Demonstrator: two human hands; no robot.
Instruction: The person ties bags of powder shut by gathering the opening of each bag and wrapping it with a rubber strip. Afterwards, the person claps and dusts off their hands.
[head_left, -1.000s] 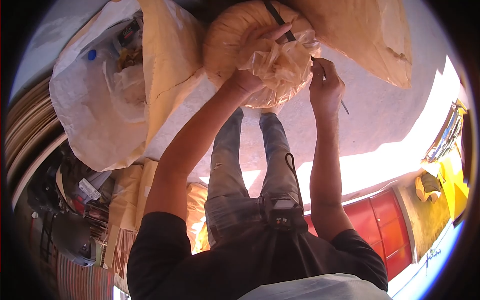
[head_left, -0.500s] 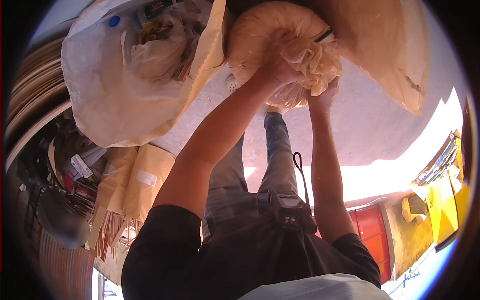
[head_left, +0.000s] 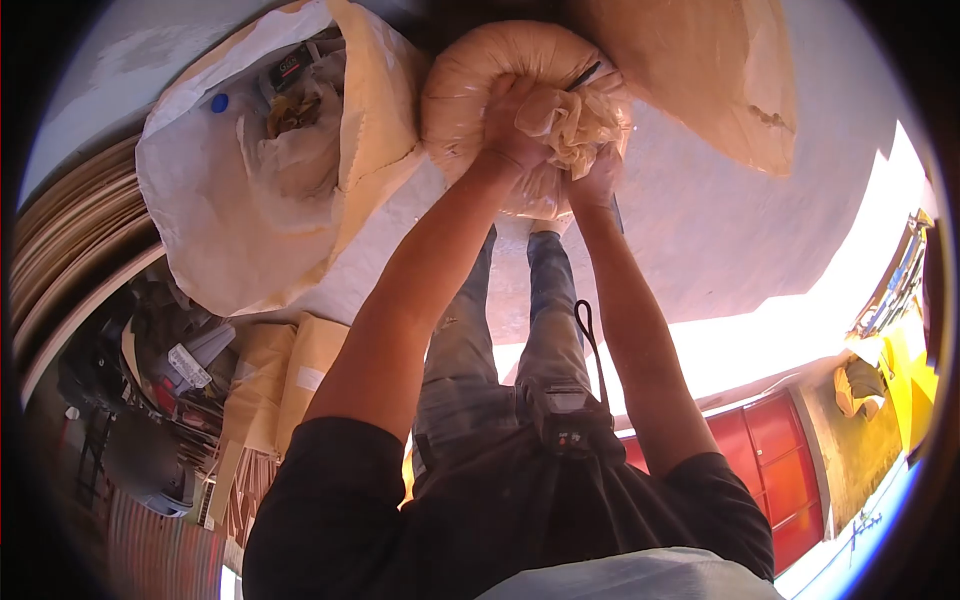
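Tan plastic, bunched into a crumpled neck (head_left: 578, 130), sits right between left hand (head_left: 510, 125) and right hand (head_left: 597, 178)! Left curls round its left side; right is up against its lower right, fingers partly hidden, so I can't tell its grip. Neither looks clearly nearer. Beneath, the round bag (head_left: 460, 90), no obvious long axis, rests on the floor (head_left: 690, 230), away from its sunlit right side. Beyond: a dark strip (head_left: 584, 76), paper sacks left (head_left: 375, 120) and right (head_left: 710, 70).

Plastic bag (head_left: 490, 55): bulging, rounded | mouth bunched, crumpled | black strip (head_left: 583, 76) alongside | between larger sacks (head_left: 375, 120)
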